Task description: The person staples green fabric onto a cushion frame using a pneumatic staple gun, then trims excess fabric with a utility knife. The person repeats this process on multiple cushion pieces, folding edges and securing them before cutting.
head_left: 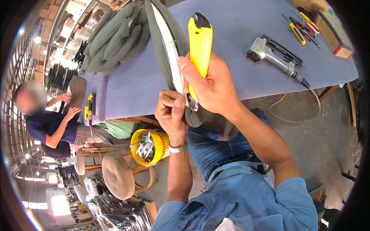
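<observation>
My right hand [217,88] is wrapped round a yellow utility knife [200,46] with a black end. The knife's lower tip points down at the near end of a long, dark grey fabric-covered pad [160,46]. A pale strip [166,36] shows along the pad's length between its grey sides. My left hand [171,113] pinches the pad's edge close to the knife tip, thumb against the fingers. Exactly what lies between those fingertips is partly hidden. The pad stretches away from me over the table edge.
On the blue-grey table [227,69] lie a pneumatic stapler [275,56] with a hose, hand tools [304,29], a cardboard box [334,34] and piled grey pads [115,38]. A yellow bucket [160,146] of scraps and a round stool [117,176] stand below. A co-worker [58,123] handles a pad at left.
</observation>
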A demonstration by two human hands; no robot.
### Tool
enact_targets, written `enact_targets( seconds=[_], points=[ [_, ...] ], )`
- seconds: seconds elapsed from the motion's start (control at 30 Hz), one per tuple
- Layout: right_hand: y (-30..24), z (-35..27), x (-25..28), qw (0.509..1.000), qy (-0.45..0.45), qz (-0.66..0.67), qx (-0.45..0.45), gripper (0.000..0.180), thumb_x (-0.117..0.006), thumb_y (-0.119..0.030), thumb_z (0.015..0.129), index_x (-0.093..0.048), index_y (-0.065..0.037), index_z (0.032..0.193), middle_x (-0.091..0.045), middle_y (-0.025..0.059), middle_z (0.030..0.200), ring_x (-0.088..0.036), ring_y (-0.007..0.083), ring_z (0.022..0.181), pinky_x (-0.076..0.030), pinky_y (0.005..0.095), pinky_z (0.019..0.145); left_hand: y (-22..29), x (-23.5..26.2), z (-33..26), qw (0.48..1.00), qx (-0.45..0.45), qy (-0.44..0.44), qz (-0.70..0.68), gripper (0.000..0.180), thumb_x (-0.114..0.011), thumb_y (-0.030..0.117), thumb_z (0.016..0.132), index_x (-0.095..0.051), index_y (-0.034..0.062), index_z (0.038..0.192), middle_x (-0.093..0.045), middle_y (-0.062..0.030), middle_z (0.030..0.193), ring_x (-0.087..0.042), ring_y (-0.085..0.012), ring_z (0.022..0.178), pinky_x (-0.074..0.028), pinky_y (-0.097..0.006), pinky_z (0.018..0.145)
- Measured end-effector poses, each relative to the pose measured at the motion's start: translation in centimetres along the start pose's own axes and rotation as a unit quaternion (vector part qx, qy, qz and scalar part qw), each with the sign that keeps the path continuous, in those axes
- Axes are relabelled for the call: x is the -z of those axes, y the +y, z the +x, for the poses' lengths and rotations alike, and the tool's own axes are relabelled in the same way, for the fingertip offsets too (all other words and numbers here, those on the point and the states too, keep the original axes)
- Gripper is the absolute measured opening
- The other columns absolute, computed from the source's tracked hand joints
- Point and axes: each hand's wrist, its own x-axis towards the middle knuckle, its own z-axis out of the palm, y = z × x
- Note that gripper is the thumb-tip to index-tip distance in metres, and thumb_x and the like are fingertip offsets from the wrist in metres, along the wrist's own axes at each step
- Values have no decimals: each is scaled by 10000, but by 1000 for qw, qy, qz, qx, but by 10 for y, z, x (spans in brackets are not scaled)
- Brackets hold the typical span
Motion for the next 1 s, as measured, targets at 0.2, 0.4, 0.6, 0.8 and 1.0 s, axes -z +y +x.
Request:
enact_targets(
  seconds=[0.2, 0.4, 0.6, 0.8, 1.0],
  points=[
    [-6, 2, 2, 998, -18, 36, -43, 267, -616, -263, 1065, -599, -34, 927, -587, 3, 637, -578, 85, 560, -437, 264, 507, 7, -6, -2, 999, 5, -15, 40, 245, -657, 63, 935, -480, 74, 766, -588, -72, 899, -507, -117, 838, -430, -285, 813],
    [-4, 5, 4, 997, -21, 40, -64, 280, -611, -272, 1066, -607, -29, 926, -589, 8, 636, -581, 86, 552, -431, 264, 494, 5, -7, 0, 999, 0, -8, 44, 250, -664, 66, 932, -482, 75, 761, -595, -75, 911, -507, -113, 836, -424, -281, 804],
    [-1, 6, 3, 997, -17, 15, -68, 280, -630, -272, 1010, -620, 1, 949, -646, 115, 665, -664, 232, 567, -514, 390, 555, 7, -7, 0, 999, -5, -3, 43, 257, -669, 85, 941, -483, 78, 764, -605, -79, 924, -518, -118, 854, -431, -290, 827],
    [-4, 3, 3, 998, 10, -13, -60, 260, -626, -254, 1001, -618, 4, 970, -637, 145, 683, -660, 290, 604, -511, 417, 586, 7, -13, -2, 998, -11, 4, 62, 252, -667, 90, 946, -479, 80, 778, -617, -89, 941, -531, -127, 873, -437, -302, 850],
    [0, -1, 2, 999, 42, -19, -19, 291, -593, -270, 1073, -607, -32, 908, -575, 9, 613, -542, 77, 537, -403, 275, 491, 9, -18, -5, 997, -3, 3, 79, 248, -660, 67, 944, -474, 80, 780, -612, -86, 935, -501, -119, 840, -428, -290, 824]
  ],
)
